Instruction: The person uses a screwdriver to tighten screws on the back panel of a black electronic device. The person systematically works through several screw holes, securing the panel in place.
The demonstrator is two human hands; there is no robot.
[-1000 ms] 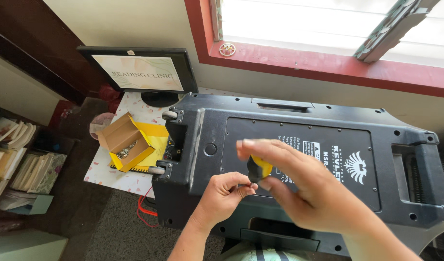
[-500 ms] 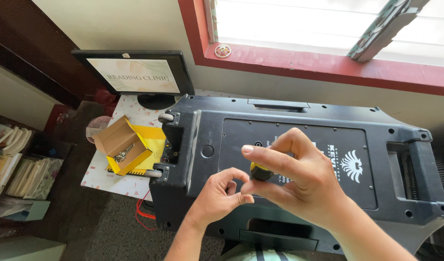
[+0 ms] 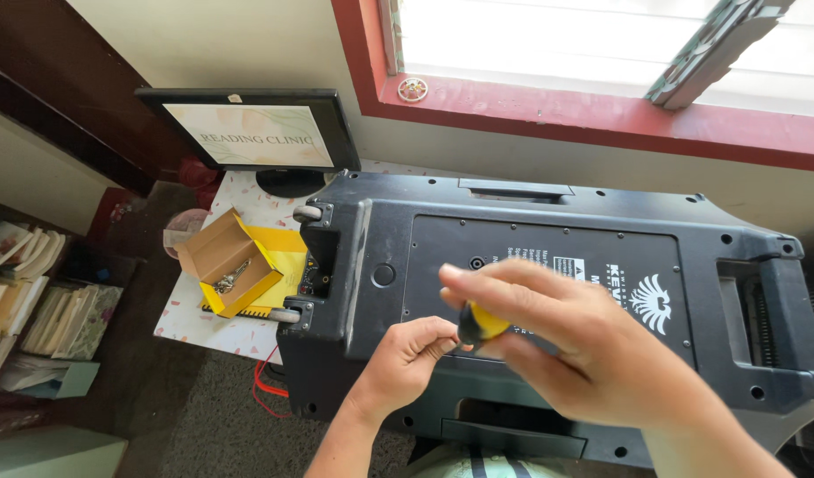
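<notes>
The big black speaker cabinet (image 3: pixel 548 301) lies back-up, filling the middle. The right hand (image 3: pixel 584 354) is clamped on a yellow-handled screwdriver (image 3: pixel 479 324) over its rear panel — the left hand (image 3: pixel 407 363) pinches at the tip. Seemingly seating the bit; next comes a steady, square turn.

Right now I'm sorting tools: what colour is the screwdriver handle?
Yellow and black screwdriver handle, gripped in the right hand; head view.
</notes>
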